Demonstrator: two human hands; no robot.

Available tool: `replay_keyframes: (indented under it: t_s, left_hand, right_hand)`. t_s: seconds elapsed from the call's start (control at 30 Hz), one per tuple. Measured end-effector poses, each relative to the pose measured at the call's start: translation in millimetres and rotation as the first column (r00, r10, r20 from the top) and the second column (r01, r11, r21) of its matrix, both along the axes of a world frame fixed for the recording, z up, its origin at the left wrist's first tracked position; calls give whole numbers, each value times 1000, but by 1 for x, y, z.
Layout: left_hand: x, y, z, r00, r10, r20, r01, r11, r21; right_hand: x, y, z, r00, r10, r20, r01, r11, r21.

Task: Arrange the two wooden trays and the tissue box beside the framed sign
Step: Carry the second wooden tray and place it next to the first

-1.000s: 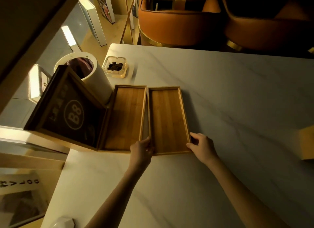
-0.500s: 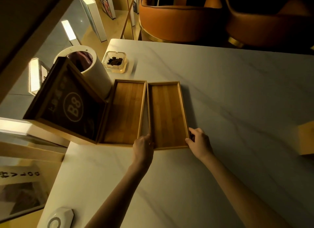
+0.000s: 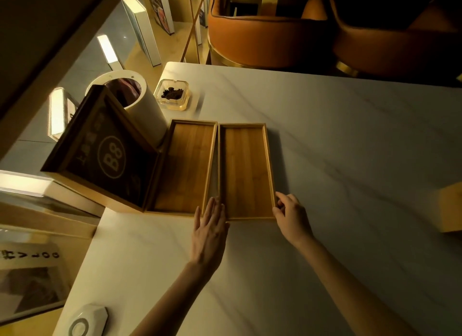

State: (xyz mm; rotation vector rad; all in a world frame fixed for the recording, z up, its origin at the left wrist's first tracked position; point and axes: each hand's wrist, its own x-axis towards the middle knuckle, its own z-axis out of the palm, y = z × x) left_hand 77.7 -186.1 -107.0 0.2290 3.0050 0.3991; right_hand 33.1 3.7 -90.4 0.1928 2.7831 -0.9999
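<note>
Two empty wooden trays lie side by side on the marble table [image 3: 350,160]. The left tray [image 3: 185,165] touches the dark framed "B8" sign [image 3: 110,158], which leans at the table's left edge. The right tray [image 3: 246,170] sits right next to it, with a thin gap between them. My left hand [image 3: 208,233] rests flat with fingers spread over the near ends where the trays meet. My right hand [image 3: 291,215] curls around the right tray's near right corner. A light wooden box [image 3: 451,210], cut off at the right edge, may be the tissue box.
A white cylindrical bin [image 3: 147,108] stands behind the sign. A glass ashtray [image 3: 172,95] with dark contents sits beyond the left tray. Orange chairs [image 3: 262,40] line the far side of the table. A small white device [image 3: 85,320] lies near the front left edge.
My left hand has let go of the tray's near left corner and now lies flat with fingers spread. My right hand stays at the near right corner. The trays have hardly moved.
</note>
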Motion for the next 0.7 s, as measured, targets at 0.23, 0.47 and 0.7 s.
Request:
replay_keyframes:
  t_s: [0.23, 0.47, 0.7]
  left_hand:
    - [-4, -12, -6, 1000, -9, 30, 11, 998, -57]
    - [-4, -17, -2, 1000, -13, 21, 14, 999, -40]
    - [-4, -21, -4, 999, -15, 42, 17, 998, -59]
  right_hand:
    - [2, -10, 0, 1000, 6, 0, -6, 1000, -9]
    - [3, -17, -3, 1000, 0, 0, 0, 1000, 4]
    - [5, -19, -7, 1000, -6, -10, 6, 1000, 1]
